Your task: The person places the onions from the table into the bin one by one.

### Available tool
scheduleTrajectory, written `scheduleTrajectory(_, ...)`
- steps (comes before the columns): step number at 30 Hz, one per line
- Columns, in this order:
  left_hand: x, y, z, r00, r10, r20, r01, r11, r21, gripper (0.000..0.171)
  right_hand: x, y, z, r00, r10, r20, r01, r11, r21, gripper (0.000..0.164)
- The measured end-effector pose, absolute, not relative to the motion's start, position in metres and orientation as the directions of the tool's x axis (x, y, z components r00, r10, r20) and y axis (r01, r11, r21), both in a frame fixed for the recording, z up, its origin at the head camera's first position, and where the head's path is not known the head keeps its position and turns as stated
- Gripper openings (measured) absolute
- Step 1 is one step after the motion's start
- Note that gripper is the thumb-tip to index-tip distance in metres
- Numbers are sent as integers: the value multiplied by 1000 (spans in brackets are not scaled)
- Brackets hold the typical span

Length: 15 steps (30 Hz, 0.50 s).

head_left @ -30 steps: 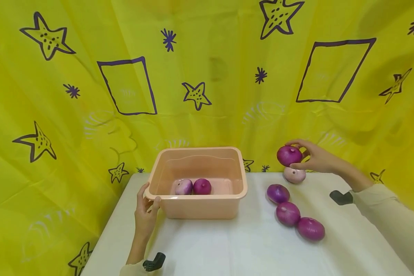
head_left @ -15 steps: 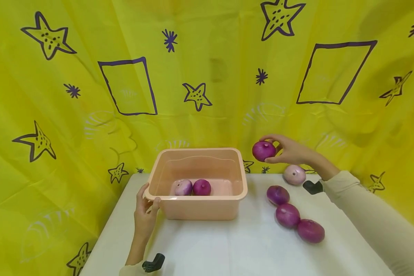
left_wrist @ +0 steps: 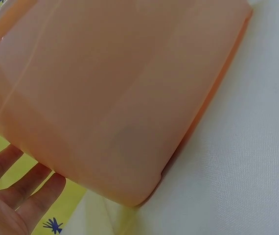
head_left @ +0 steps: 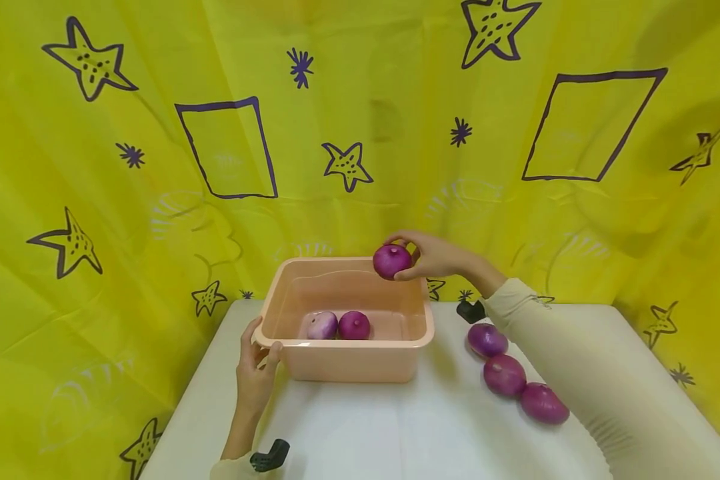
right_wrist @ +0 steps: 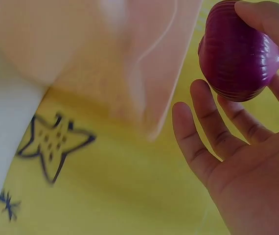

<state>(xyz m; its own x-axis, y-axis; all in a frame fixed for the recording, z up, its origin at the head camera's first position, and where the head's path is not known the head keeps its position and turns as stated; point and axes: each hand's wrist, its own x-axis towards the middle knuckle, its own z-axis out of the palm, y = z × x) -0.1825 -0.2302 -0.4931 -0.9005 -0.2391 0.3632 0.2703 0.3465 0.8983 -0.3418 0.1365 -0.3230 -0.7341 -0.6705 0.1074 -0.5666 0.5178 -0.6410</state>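
Observation:
A purple onion (head_left: 391, 262) is pinched between the thumb and fingers of my right hand (head_left: 427, 256), up at the back right rim of a peach plastic tub (head_left: 348, 363). The right wrist view shows the same onion (right_wrist: 237, 54) from close by, the thumb on one side. Inside the tub lie a pale purple onion (head_left: 322, 326) and a darker onion (head_left: 355, 325), side by side. My left hand (head_left: 256, 367) grips the tub's front left corner, thumb on the rim; in the left wrist view its fingers (left_wrist: 39, 196) lie against the tub's outer wall (left_wrist: 105, 98).
On the white table (head_left: 360, 433), right of the tub, three purple onions sit in a slanting row: a back one (head_left: 487, 341), a middle one (head_left: 505, 375) and a front one (head_left: 544, 403). My right sleeve (head_left: 552, 360) passes over that side. A yellow patterned curtain (head_left: 300, 220) hangs behind.
My right hand has carried the purple onion leftward from above the pale onion at the right to over the tub's rim. The arm now hides that pale onion. My left hand has stayed put.

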Motion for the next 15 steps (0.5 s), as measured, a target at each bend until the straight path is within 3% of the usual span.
scheduleTrajectory(15, -182, -229, -493, -903, -245, 353, 255, 357, 899, 63, -351, 55, -338, -648, -757, 81, -561, 403, -723, 63)
